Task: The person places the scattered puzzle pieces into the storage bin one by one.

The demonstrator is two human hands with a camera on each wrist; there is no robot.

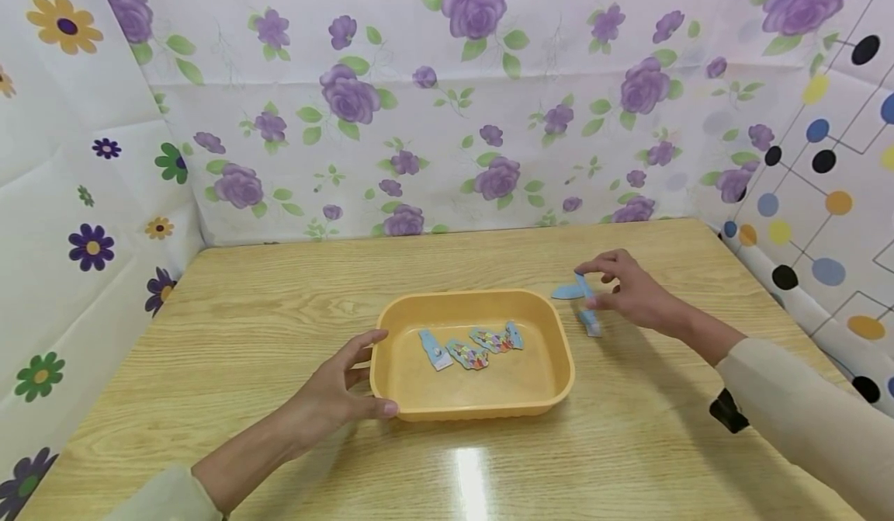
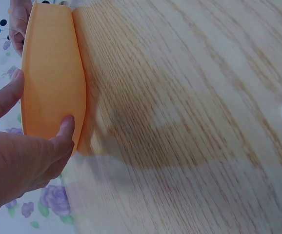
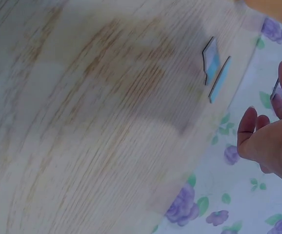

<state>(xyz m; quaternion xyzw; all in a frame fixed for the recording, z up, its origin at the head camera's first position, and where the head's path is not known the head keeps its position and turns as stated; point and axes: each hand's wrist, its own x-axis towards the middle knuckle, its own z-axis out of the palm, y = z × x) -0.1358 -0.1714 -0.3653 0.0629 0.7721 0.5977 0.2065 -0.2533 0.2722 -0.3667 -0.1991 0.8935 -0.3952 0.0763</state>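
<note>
My left hand (image 1: 323, 393) grips the left end of a yellow-orange plastic tray (image 1: 482, 411), its fingers and thumb at the rim and outer wall (image 2: 53, 63). Inside the tray lie several flat, irregular printed cardboard pieces: a blue one with a white end (image 1: 434, 349) and colourful ones (image 1: 468, 356). Past the tray's right side, my right hand (image 1: 632, 292) pinches a narrow blue cardboard piece (image 1: 583, 285) between thumb and fingertips, above the table. Below it rest a pale blue piece (image 1: 566, 292) and a blue-and-white piece (image 1: 591, 324), both also in the right wrist view.
A wood-grain table (image 1: 279, 296) carries everything. Behind it hangs a sheet with purple flowers (image 1: 419, 117). Patterned sheets also line the left side (image 1: 63, 195) and the right side (image 1: 824, 218). A black object (image 1: 728, 412) shows beneath the right sleeve.
</note>
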